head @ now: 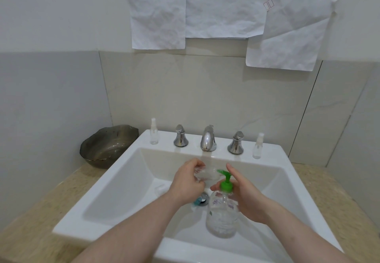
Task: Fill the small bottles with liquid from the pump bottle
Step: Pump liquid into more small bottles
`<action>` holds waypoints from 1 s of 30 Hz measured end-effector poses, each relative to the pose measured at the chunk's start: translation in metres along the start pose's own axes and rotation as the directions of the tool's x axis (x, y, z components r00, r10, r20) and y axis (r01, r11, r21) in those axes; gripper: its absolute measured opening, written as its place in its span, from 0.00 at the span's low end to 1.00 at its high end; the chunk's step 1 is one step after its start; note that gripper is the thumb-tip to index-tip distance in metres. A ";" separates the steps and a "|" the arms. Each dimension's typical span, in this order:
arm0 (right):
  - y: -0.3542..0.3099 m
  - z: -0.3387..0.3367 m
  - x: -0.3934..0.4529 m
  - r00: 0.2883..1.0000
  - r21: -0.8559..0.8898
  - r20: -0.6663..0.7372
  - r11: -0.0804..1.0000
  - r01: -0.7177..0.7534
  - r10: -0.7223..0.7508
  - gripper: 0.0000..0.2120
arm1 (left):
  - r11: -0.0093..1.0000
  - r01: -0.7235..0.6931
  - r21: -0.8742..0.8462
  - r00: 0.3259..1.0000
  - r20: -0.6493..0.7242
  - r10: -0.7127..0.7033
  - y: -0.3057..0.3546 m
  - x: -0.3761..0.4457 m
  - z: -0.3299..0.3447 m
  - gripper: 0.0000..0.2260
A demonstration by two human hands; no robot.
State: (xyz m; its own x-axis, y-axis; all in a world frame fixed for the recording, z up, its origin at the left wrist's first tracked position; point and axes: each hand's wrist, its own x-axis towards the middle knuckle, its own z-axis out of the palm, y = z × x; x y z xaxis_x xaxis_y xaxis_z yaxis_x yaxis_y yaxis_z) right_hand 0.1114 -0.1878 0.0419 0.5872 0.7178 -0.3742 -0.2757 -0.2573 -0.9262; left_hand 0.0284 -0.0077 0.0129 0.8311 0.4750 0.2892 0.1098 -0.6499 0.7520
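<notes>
We are standing at the white sink (127, 182), set into a speckled worktop (41, 211), with a dark glass bowl (107, 145) off to the left and the faucet (208, 138) straight ahead. Over the basin our right hand (244, 196) steadies the clear pump bottle (222, 215), fingers wrapped about its shoulder while the forefinger reaches up beside the green pump head (225, 180). Our left hand (188, 180) grips a small clear bottle (206, 175), tilted almost on its side with its mouth brought up to the green spout. We judge this to be the filling step for this bottle; how much liquid it holds we cannot tell. Two more small spray bottles stand capped on the sink ledge, one far left (154, 132) and one far right (258, 146). Next we need to keep mouth and spout lined up and press the pump down firmly without the small bottle slipping aside.
</notes>
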 end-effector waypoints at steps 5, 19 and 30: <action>0.001 -0.003 0.004 1.000 -0.028 0.002 1.000 -0.001 0.001 0.24 | 1.000 0.001 -0.002 1.000 0.006 -0.001 -0.001 0.000 0.001 0.19; 0.003 -0.003 0.006 1.000 -0.013 0.009 1.000 0.009 -0.009 0.24 | 1.000 0.020 0.003 1.000 0.019 -0.020 -0.001 0.000 0.000 0.19; 0.003 -0.004 0.004 0.999 0.014 0.033 1.000 0.028 -0.028 0.24 | 1.000 0.019 0.001 1.000 0.018 -0.019 0.000 0.000 0.000 0.19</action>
State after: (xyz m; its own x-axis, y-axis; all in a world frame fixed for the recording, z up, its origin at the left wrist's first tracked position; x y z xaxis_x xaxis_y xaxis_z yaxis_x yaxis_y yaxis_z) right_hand 0.1164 -0.1885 0.0376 0.5694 0.7458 -0.3459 -0.2699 -0.2279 -0.9355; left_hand 0.0281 -0.0080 0.0128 0.8383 0.4767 0.2646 0.1261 -0.6416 0.7566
